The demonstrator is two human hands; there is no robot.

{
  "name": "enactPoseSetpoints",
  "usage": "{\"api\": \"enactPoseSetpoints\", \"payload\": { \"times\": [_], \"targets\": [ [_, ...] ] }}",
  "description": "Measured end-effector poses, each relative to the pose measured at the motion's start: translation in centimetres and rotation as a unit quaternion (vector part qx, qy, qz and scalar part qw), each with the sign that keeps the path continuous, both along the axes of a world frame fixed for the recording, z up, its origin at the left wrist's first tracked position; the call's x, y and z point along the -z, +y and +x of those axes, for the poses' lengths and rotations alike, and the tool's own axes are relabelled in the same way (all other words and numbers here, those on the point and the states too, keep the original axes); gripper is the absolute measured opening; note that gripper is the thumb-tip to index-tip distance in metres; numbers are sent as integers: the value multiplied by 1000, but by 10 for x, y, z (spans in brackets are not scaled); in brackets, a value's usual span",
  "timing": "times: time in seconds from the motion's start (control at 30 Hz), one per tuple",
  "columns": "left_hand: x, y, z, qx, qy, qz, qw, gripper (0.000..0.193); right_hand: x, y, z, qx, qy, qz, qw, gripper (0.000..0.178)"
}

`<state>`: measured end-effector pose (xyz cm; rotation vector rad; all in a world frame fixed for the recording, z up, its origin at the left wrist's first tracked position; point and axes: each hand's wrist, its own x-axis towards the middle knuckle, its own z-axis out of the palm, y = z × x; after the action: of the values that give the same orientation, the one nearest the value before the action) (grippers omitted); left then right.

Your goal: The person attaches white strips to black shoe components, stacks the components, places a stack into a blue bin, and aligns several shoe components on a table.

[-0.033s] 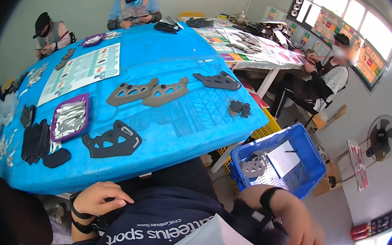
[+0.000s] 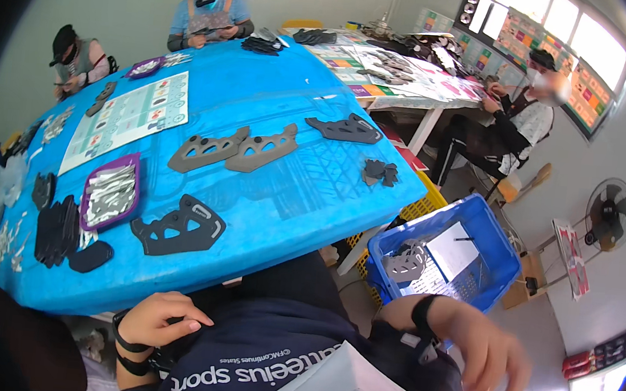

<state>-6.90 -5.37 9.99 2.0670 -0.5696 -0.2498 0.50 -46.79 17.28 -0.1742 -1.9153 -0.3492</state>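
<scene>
My left hand [image 2: 163, 318] rests against my dark shirt below the table edge, empty, with index finger and thumb stretched out. At the lower right my right hand [image 2: 489, 359] hangs in the air, fingers apart and slightly blurred, nothing visible in it. On the blue-covered table [image 2: 263, 240], nearest my left hand, lies a dark grey curved piece with cut-out holes [image 2: 181, 229]. Left of it are a purple tray [image 2: 136, 205] of silvery strips, a stack of black pads [image 2: 57, 230] and a single black rounded pad [image 2: 91, 256].
Two brownish cut-out pieces [image 2: 236, 149], another dark one [image 2: 346, 128] and small black scraps [image 2: 381, 173] lie farther back beside a printed sheet [image 2: 128, 117]. A blue crate [image 2: 497, 281] stands right of the table. Three people sit around; a fan [image 2: 611, 214] stands at right.
The fingers of my right hand have spread and shifted slightly to the right. My left hand stays in place. The whole view has tilted a little.
</scene>
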Motion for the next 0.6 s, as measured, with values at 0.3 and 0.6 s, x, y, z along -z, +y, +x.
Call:
{"api": "enactPoseSetpoints", "payload": {
  "times": [0.3, 0.6],
  "targets": [
    [34, 10, -21, -117, -75, -226, 964, 75, 55, 40, 57, 650, 261, -115, 704, 79],
    [44, 21, -34, -186, -86, -263, 943, 111, 30, 83, 57, 718, 205, -96, 658, 89]
  ]
}}
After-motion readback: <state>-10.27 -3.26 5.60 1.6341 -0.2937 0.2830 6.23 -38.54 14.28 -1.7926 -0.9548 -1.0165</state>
